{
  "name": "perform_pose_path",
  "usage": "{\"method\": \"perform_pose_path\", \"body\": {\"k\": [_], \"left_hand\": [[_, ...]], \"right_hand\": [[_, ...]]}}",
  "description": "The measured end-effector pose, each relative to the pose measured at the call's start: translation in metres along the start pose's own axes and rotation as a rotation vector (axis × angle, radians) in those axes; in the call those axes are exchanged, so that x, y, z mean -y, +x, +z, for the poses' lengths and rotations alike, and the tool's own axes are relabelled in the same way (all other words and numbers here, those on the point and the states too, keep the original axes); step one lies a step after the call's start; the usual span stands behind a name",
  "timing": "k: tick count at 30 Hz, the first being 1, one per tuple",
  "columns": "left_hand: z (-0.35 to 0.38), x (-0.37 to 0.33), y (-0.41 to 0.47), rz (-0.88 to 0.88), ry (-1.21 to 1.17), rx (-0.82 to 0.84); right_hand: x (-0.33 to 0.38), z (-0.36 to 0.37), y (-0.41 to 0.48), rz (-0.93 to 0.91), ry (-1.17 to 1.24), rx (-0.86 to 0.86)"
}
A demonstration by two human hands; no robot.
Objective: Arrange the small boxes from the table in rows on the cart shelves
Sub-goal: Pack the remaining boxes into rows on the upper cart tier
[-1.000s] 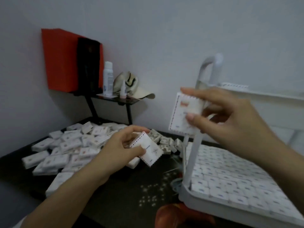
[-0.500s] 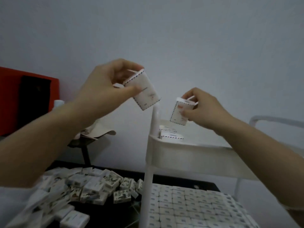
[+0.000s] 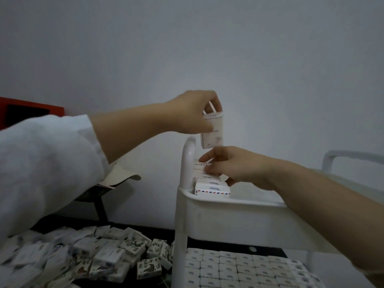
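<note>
From the head camera, my left hand (image 3: 192,112) reaches in from the left, forearm nearly level and the white sleeve (image 3: 45,163) pushed back from the wrist. The hand sits above and just right of the top of the cart's white corner post (image 3: 188,161). Its fingers curl down over the top of an upright box (image 3: 213,132) and the thumb presses its near face, so it is clamped on that box. The box hangs with its long axis vertical, leaning slightly, its lower end pointing down beside the post's rounded top.

My right hand (image 3: 236,166) comes in from the lower right, wrist low and palm down, just right of the post and under the upright box. Forefinger and thumb pinch a flat box (image 3: 200,164) lying level against the post, long axis running away from it to the right.

Nearer to me, also against the post, a row of boxes (image 3: 212,191) lies flat on the top shelf (image 3: 239,206). Below the post, the lower shelf (image 3: 239,269) is packed with boxes in rows. Left of the post's foot, a loose pile of boxes (image 3: 108,254) covers the dark table (image 3: 162,233).
</note>
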State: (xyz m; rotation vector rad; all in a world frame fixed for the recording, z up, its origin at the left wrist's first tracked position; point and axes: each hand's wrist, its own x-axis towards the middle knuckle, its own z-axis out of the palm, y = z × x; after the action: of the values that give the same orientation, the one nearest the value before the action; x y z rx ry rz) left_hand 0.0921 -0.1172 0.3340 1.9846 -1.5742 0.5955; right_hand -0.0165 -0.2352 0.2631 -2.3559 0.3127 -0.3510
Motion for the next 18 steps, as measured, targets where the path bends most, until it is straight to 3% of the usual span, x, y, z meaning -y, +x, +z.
{"method": "perform_pose_path", "body": {"k": [7,10,13,18], "left_hand": [[0.016,-0.005,0.026,-0.097,0.225,0.396],[0.019,-0.011,0.032,-0.109,0.281,0.497],[0.026,-0.015,0.037,-0.118,0.289,0.529],[0.021,-0.019,0.044,-0.112,0.255,0.477]], "right_hand": [[-0.001,0.002,-0.001,0.025,-0.014,0.007],[0.000,0.000,-0.003,-0.059,-0.211,-0.081],[0.002,0.000,-0.007,-0.125,-0.441,-0.182],[-0.001,0.003,-0.008,-0.132,-0.406,-0.148]]}}
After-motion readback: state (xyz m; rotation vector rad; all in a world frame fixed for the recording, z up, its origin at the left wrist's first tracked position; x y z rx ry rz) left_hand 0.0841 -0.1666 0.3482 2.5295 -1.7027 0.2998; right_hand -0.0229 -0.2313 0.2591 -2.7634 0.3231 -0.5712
